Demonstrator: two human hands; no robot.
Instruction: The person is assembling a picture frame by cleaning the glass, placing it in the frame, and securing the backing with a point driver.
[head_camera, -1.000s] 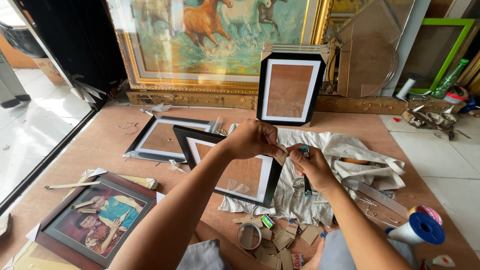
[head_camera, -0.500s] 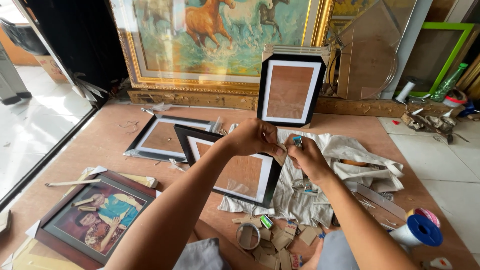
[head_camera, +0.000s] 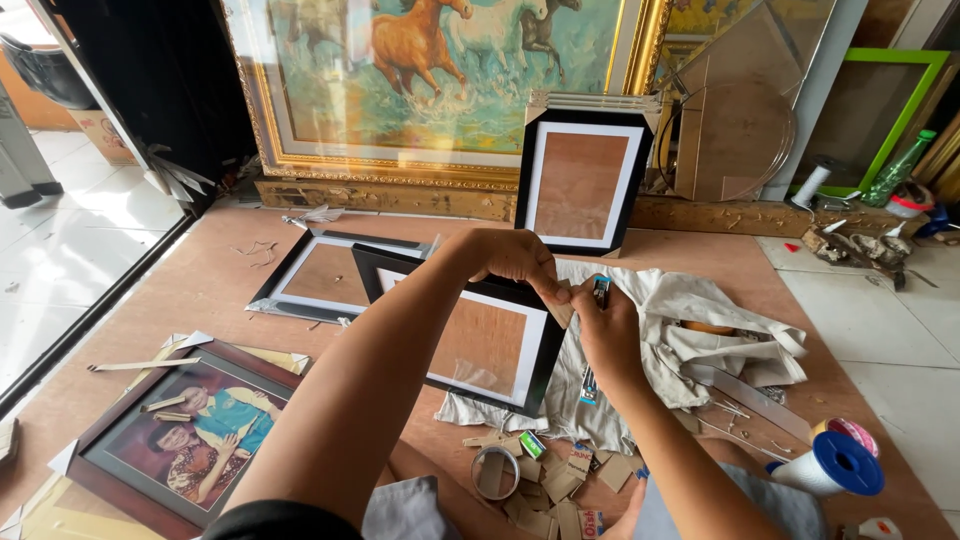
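A black rectangular picture frame with a white mat and brown backing (head_camera: 478, 338) is held tilted above the brown board floor (head_camera: 200, 290), its far right corner pinched by the left hand (head_camera: 515, 262). The right hand (head_camera: 605, 335) is closed on a small blue-tipped tool (head_camera: 600, 290) just beside that corner. The frame is judged stiff and light, yet fragile if glazed; it is best gripped by its rails. No true container is seen; a tape roll (head_camera: 495, 472) lies near among cardboard scraps (head_camera: 555, 485).
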